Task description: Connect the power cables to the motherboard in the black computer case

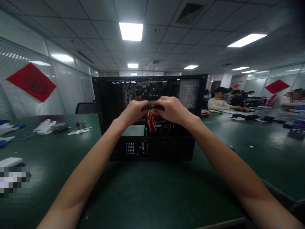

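Observation:
An open black computer case (152, 149) stands on the green table (154, 194) in front of me, its inside facing me. A motherboard (147, 90) and a power supply (189, 93) show at the back. Both my hands are inside the case, side by side. My left hand (135, 111) and my right hand (172, 109) are closed on a dark connector from which a bundle of coloured wires (152, 121) hangs down. The fingertips are curled under and hidden.
White gloves (44, 127) and small parts lie at the left of the table, and a white object (10, 161) lies near the left edge. Other people sit at the far right behind the case. A dark chair (85, 107) stands behind the table.

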A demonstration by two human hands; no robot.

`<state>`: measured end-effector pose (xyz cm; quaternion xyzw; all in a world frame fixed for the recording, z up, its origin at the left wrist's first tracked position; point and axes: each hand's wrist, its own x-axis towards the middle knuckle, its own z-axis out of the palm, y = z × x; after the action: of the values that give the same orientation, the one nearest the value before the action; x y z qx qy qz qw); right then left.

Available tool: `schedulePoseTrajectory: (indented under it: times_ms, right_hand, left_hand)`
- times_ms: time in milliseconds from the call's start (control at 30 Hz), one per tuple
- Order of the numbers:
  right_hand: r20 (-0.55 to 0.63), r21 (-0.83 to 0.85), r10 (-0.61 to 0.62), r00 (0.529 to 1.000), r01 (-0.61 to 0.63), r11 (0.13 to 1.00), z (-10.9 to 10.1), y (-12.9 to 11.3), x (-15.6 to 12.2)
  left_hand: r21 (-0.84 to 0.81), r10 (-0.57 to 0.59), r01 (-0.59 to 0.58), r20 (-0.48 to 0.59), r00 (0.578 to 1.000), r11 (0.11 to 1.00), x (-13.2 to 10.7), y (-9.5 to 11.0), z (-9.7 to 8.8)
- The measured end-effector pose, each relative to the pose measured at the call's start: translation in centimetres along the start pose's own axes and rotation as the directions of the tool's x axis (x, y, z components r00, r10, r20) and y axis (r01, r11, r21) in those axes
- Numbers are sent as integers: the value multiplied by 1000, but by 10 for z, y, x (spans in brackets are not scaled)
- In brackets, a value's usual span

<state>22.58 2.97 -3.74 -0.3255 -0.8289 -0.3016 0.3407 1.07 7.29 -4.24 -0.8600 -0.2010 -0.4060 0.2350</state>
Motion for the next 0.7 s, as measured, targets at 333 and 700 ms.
schedulePoseTrajectory:
  times_ms: [333, 700]
  right_hand:
    - [87, -45, 19, 996, -15, 999, 4, -3, 0]
    - [243, -185, 143, 959, -99, 978, 33, -18, 1]
  left_hand:
    - [-36, 10, -8, 44, 999, 999, -2, -1, 4]
    - [-169, -91, 118, 159, 983, 979, -8, -15, 21]
